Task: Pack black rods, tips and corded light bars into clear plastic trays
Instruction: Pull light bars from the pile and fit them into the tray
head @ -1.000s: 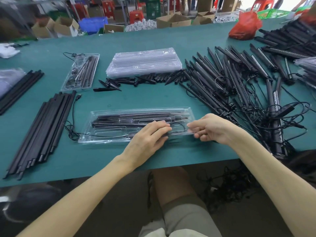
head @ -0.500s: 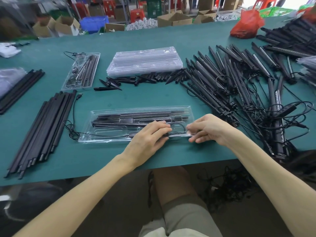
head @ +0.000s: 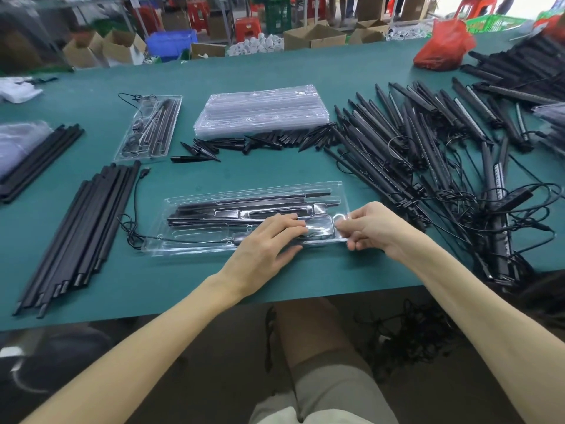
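In the head view, a clear tray (head: 189,243) holding black rods and a cord is seen lying lengthwise near the near edge of the green counter (head: 305,71). The left hand (head: 266,243) is laid flat on the tray's right half, its fingers (head: 290,223) straight and close together. The tray's right end is pinched by the right hand (head: 374,228), its fingers curled round it. Loose black rods (head: 82,228) are laid toward the left edge. Tips (head: 260,142) and a stack of empty trays (head: 260,111) lie mid-counter, and corded light bars (head: 428,148) are piled toward the right edge.

Clear tray (head: 189,240) lies flat on the table, black rods (head: 244,199) inside.
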The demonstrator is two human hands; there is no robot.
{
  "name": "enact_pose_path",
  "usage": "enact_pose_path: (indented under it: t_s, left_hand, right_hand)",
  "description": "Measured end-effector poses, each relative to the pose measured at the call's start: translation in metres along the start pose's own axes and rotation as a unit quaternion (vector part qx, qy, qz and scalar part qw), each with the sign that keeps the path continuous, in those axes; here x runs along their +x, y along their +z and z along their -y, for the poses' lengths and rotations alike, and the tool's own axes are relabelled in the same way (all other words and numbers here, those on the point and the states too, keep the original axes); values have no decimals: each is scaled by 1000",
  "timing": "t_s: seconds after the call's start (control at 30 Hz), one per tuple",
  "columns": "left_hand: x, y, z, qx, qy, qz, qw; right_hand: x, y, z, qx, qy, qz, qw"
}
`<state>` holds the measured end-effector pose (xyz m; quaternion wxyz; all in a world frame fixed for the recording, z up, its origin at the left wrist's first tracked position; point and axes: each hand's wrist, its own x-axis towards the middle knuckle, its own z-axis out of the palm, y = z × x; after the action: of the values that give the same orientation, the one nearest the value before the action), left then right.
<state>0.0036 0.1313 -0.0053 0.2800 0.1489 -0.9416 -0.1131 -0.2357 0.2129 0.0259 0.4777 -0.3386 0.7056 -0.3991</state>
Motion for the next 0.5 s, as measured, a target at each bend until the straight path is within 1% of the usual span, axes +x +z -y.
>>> enact_pose_path:
  t_s: [0.27, 0.5]
  left_hand:
    - [1, 2, 2, 0, -3, -2, 1000]
    - [1, 3, 0, 1, -1, -7, 1000]
  right_hand:
    - [2, 2, -2, -31, -19, -12, 999]
    - [2, 4, -3, -28, -21, -19, 999]
